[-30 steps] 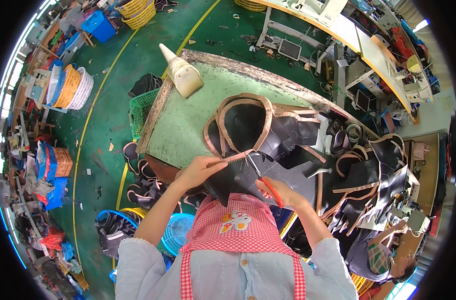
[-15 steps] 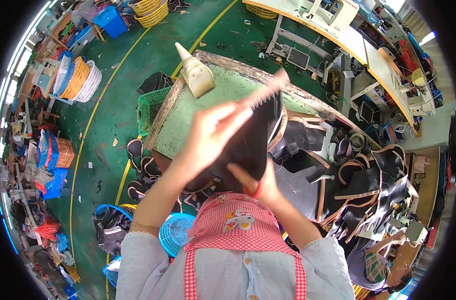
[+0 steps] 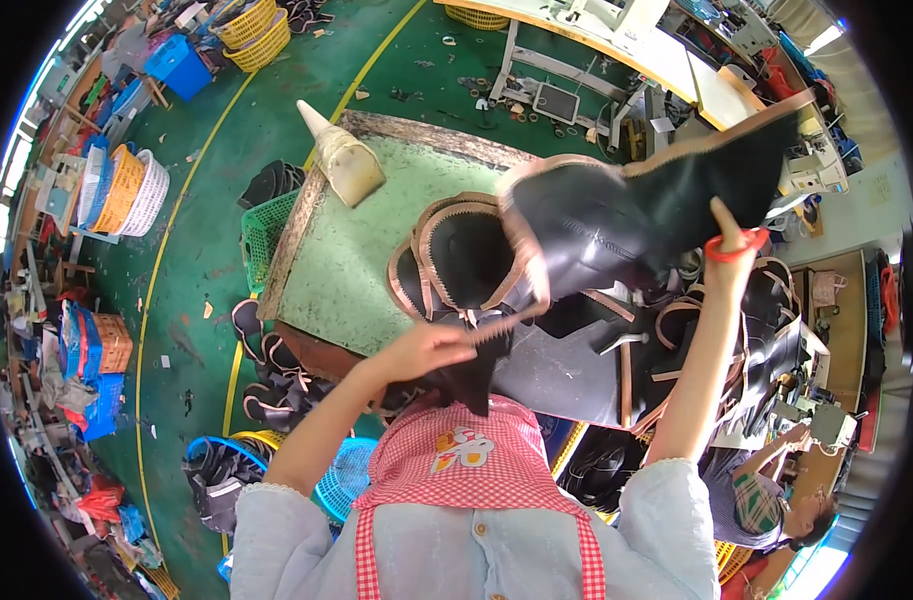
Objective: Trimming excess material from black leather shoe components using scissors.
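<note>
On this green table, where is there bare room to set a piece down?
The bare patch is the table's left half, bordered by the cone-shaped bottle at the far corner, the wooden rim on the left and the stacked black pieces on the right. The right half is crowded with black pieces and trim. Both hands, left and right, hold black pieces.

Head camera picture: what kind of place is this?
Probably a shoe workshop: black shoe pieces pile on the green worktable, baskets stand on the green floor, and sewing machines sit nearby.
</note>
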